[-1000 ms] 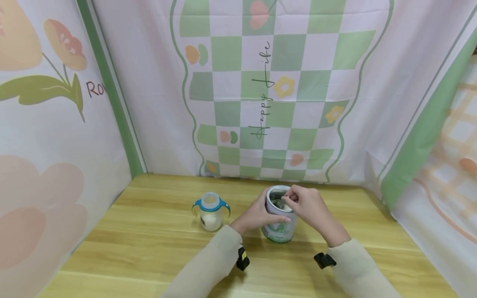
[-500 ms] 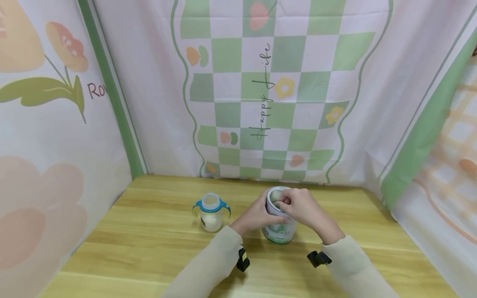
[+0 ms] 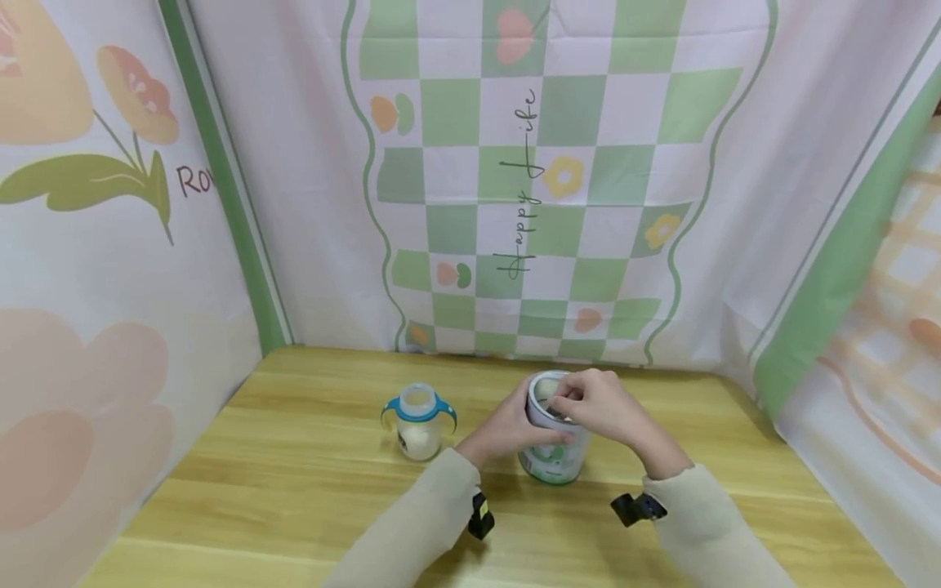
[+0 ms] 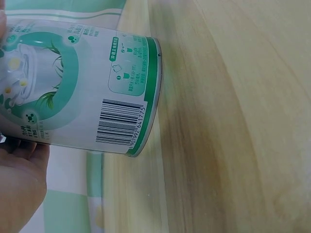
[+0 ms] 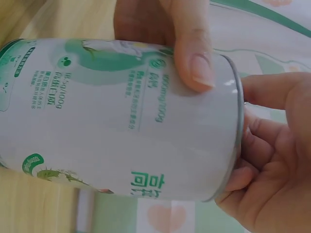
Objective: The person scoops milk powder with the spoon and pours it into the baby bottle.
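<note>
Pale wooden tabletop (image 3: 294,506), walled on three sides by pastel cloth (image 3: 559,163) printed with green checks and flowers. Left hand (image 3: 507,425) wrapped around upright tin (image 3: 553,457); right hand (image 3: 599,407) curled over its open mouth, contents of that grip unclear. Blue-handled bottle (image 3: 417,420) just left of left hand.

White can (image 3: 553,457) with green swirl print, black barcode. Cup (image 3: 417,423): blue collar, milky white body. Pale wood-grain table (image 3: 294,490). Backdrop (image 3: 544,180) at 12 o'clock: green-white check.
</note>
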`<state>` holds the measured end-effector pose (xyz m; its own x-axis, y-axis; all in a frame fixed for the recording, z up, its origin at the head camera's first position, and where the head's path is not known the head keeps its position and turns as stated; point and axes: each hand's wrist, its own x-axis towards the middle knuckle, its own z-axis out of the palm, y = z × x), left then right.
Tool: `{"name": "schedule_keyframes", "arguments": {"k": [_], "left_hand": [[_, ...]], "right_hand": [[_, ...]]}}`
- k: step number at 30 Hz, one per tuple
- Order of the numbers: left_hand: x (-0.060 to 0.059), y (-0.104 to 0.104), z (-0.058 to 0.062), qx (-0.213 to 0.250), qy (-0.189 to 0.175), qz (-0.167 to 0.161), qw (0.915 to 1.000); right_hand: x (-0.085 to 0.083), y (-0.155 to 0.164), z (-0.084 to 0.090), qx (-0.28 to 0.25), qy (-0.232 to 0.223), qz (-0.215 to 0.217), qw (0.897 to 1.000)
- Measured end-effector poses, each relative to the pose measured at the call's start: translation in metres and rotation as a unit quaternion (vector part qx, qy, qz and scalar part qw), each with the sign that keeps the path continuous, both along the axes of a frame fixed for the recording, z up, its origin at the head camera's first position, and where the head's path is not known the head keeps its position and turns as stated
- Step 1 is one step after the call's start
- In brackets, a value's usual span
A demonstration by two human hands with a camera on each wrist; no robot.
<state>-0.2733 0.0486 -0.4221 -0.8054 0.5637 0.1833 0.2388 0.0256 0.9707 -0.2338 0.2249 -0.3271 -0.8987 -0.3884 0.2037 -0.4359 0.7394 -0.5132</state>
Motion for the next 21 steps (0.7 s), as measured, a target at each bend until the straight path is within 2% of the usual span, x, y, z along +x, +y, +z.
{"name": "schedule_keyframes", "arguments": {"k": [8, 16, 21], "left_hand": [[-0.001, 0.001, -0.002, -0.015, 0.009, 0.015, 0.9997], [-0.001, 0.0, -0.003, -0.016, 0.017, 0.015, 0.9996], [0.0, 0.0, -0.003, -0.016, 0.01, 0.016, 0.9997]], "right_hand": [[0.001, 0.02, 0.0, -0.068, -0.034, -0.035, 0.996], [0.002, 0.034, -0.004, -0.12, -0.066, -0.056, 0.989], [0.003, 0.038, -0.007, -0.142, -0.066, -0.076, 0.985]]}}
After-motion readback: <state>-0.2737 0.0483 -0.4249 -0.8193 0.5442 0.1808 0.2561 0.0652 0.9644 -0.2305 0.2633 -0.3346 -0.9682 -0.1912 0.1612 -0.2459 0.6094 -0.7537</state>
